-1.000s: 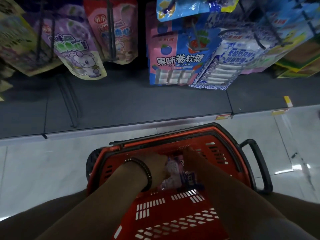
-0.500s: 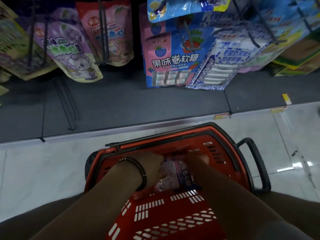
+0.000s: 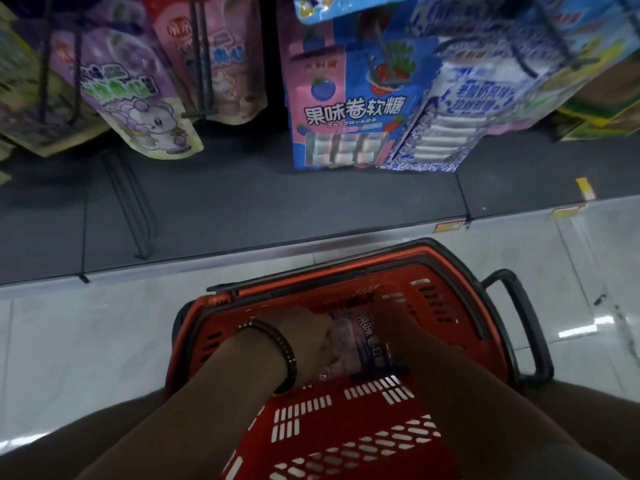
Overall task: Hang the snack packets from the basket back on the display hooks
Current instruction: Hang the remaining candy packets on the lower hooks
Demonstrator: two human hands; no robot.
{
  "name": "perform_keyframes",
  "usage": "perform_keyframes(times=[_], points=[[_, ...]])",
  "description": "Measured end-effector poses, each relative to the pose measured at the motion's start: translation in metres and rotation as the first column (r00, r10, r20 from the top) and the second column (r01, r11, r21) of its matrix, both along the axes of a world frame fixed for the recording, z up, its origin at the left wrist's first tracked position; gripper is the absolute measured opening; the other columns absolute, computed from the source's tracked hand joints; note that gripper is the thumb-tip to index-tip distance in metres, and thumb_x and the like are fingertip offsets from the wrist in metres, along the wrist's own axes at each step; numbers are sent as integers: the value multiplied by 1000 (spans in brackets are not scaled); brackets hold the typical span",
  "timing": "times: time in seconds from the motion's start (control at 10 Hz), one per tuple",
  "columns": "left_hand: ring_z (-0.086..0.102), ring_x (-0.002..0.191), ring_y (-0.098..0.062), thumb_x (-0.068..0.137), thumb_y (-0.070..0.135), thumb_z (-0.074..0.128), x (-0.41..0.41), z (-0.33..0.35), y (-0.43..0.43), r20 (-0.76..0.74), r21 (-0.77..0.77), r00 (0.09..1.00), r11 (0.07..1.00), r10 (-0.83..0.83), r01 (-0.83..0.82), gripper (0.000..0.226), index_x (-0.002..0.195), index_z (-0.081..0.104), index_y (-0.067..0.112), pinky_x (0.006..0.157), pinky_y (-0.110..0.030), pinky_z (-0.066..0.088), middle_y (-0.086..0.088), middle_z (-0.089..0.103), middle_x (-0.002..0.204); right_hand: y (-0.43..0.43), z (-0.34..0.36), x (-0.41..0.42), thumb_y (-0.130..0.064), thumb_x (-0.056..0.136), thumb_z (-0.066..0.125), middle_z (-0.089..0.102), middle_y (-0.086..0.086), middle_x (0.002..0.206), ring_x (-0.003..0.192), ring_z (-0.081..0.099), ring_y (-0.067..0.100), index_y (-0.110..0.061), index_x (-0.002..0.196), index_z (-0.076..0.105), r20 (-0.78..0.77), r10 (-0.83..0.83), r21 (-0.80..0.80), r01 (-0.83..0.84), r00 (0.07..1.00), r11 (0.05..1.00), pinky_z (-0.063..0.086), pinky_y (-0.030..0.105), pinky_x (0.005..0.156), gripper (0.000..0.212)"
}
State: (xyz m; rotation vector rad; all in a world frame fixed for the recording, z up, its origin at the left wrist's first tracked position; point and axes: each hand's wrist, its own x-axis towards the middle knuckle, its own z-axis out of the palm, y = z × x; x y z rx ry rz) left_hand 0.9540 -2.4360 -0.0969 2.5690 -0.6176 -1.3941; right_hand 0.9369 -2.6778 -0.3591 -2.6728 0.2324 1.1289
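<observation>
A red shopping basket (image 3: 450, 306) with black rim and handles sits on the pale tiled floor just below me. Both my hands reach down into it. A pink and blue snack packet (image 3: 360, 344) lies between them. My left hand (image 3: 308, 341), with a dark beaded bracelet at the wrist, grips the packet's left side. On the packet's right edge my right hand (image 3: 394, 323) holds it, fingers partly hidden. Above, matching pink and blue packets (image 3: 346, 109) hang on a display hook (image 3: 384, 64).
Purple (image 3: 138, 95) and pink (image 3: 214, 60) pouches hang on hooks at the upper left, blue and white packets (image 3: 460, 109) at the upper right. A dark grey base shelf (image 3: 277, 202) runs under the hooks. A bare wire hook (image 3: 128, 202) sticks out low on the left.
The packet has come up slightly inside the basket between my hands. The view has shifted a little to the right and downward.
</observation>
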Motion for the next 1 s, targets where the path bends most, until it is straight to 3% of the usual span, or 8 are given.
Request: perform_keyframes(times=[0.2, 0.3, 0.4, 0.6, 0.7, 0.8, 0.9, 1.0], points=[[61, 103, -21, 102, 55, 44, 10, 0, 1, 10, -21, 999, 999, 34, -34, 41, 127, 58, 26, 86, -34, 51, -1, 64, 119, -4, -17, 21, -44, 102, 52, 71, 9, 123, 101, 68, 21, -18, 125, 68, -33, 93, -146, -97, 995, 985, 55, 27, 80, 38], [61, 109, -22, 99, 61, 44, 19, 0, 5, -14, -25, 998, 998, 61, -61, 48, 130, 57, 26, 82, -31, 46, -1, 64, 125, 5, 7, 25, -31, 102, 64, 74, 14, 110, 88, 72, 25, -19, 113, 68, -118, 166, 67, -159, 979, 985, 64, 39, 87, 17], [60, 118, -25, 97, 59, 51, 24, 3, 10, -8, 7, 997, 997, 75, -75, 50, 135, 56, 27, 94, -31, 49, -5, 62, 134, 14, 62, 28, -35, 98, 70, 78, 6, 105, 81, 76, 16, -23, 115, 74, -9, 256, 233, -247, 967, 941, 66, 32, 83, 21], [53, 133, -26, 96, 41, 61, 9, 11, 2, 58, 49, 997, 997, 49, -51, 51, 144, 49, 27, 107, -33, 45, -5, 54, 147, 49, 206, 29, -25, 104, 60, 68, 9, 135, 115, 66, 27, -17, 141, 63, -122, 599, 329, -537, 792, 777, 49, 35, 92, 38], [52, 135, -19, 81, 44, 81, -11, 11, 0, 60, -87, 986, 985, 157, -151, 76, 147, 46, 29, 110, -28, 41, 2, 53, 149, 57, 268, 32, -24, 97, 63, 70, -6, 96, 85, 67, 22, -27, 117, 73, -101, 717, 267, -675, 690, 687, 55, 37, 79, 22], [56, 117, -1, 75, 50, 85, -36, 15, -4, 91, -305, 939, 907, 333, -292, 69, 136, 56, 36, 96, -19, 41, 23, 61, 128, 60, 340, 35, -23, 90, 69, 60, -5, 72, 66, 57, 18, -23, 93, 68, 49, 836, 76, -837, 547, 543, 37, 25, 56, 2], [56, 73, 11, 90, 36, 75, -57, 26, -12, 146, -489, 836, 774, 528, -403, 16, 90, 63, 47, 71, -16, 41, 33, 64, 76, 54, 378, 32, -29, 89, 72, 68, -3, 87, 90, 64, 26, -28, 97, 69, 281, 793, 3, -827, 540, 562, 43, 30, 67, 8], [70, 85, -9, 92, 43, 65, -74, 40, -15, 42, -647, 673, 534, 738, -545, 13, 100, 72, 35, 81, -34, 55, 14, 77, 91, 41, 391, 23, -38, 94, 72, 68, -5, 105, 103, 59, 21, -39, 125, 63, 464, 610, 110, -725, 642, 680, 46, 33, 83, 32]])
